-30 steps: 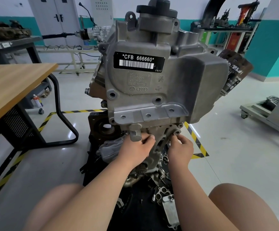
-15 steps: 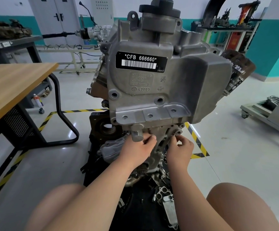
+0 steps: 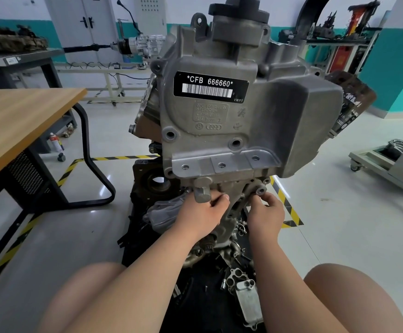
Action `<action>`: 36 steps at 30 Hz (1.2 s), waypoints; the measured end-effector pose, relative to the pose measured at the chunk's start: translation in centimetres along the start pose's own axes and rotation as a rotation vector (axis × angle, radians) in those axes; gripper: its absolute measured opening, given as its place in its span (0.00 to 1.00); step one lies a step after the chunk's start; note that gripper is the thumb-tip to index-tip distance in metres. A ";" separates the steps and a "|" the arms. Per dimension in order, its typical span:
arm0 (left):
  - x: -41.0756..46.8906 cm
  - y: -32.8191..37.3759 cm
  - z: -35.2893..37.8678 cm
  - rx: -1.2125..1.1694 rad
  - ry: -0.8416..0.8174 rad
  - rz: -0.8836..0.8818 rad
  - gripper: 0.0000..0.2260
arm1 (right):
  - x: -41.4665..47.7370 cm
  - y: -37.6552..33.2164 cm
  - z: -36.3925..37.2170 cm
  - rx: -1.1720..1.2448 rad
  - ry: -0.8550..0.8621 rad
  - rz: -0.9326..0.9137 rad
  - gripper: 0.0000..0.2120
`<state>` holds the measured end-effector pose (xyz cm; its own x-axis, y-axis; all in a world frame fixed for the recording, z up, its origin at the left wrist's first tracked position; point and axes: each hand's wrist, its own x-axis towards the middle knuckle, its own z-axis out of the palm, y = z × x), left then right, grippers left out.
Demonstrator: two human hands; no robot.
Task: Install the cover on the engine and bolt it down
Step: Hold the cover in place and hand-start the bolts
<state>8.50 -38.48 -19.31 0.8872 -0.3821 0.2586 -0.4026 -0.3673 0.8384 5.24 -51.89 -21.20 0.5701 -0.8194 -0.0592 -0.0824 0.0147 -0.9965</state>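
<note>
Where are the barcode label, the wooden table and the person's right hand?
barcode label [image 3: 210,87]: head view, middle of the black sticker.
wooden table [image 3: 15,121]: head view, bare tabletop.
right hand [image 3: 265,213]: head view, back of the hand.

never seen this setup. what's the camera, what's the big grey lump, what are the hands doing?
There is one view, from a camera worn on the person's head, looking forward and down; the bare legs at the bottom are the wearer's. No robot is involved.

The grey lump is an engine standing on the floor, with a barcode label reading CFB 666660. Both hands work at the lower edge of its cast cover. The left hand grips beside a stubby metal boss; the right hand has its fingertips at a bolt lug. Whether a bolt is pinched there is hidden.

Loose metal parts lie on a dark mat below. A wooden table stands to the left.
</note>
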 end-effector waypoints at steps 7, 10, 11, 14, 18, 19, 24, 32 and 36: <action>0.1 -0.2 0.1 0.015 -0.002 0.002 0.21 | 0.2 0.5 -0.2 -0.083 0.016 -0.037 0.08; 0.1 -0.2 0.0 0.021 -0.006 0.008 0.22 | 0.3 0.3 -0.2 -0.052 0.014 -0.046 0.05; 0.1 -0.1 0.0 0.021 -0.006 0.014 0.22 | 0.3 0.3 -0.1 -0.032 0.017 -0.048 0.05; 0.0 0.0 -0.1 0.015 0.001 0.027 0.22 | 0.2 0.0 -0.1 0.012 0.016 -0.025 0.05; 0.0 0.0 -0.1 0.041 0.001 0.031 0.22 | 0.1 0.2 -0.1 -0.013 0.015 -0.017 0.07; 0.0 0.0 -0.1 0.046 0.000 0.029 0.22 | 0.1 0.3 -0.1 -0.040 0.015 -0.022 0.09; 0.1 0.0 0.0 0.041 -0.002 0.025 0.22 | 0.3 0.6 0.2 -0.100 0.024 -0.065 0.09; 0.1 -0.2 0.1 0.023 -0.007 0.007 0.22 | 0.4 0.6 0.4 -0.061 0.021 -0.077 0.09; 0.1 -0.3 0.1 0.018 0.004 0.020 0.22 | 0.4 0.6 0.4 -0.120 0.035 -0.126 0.19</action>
<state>8.71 -38.49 -19.57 0.8799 -0.3863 0.2767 -0.4240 -0.3754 0.8242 5.76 -51.94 -21.88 0.5533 -0.8301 0.0695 -0.1108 -0.1560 -0.9815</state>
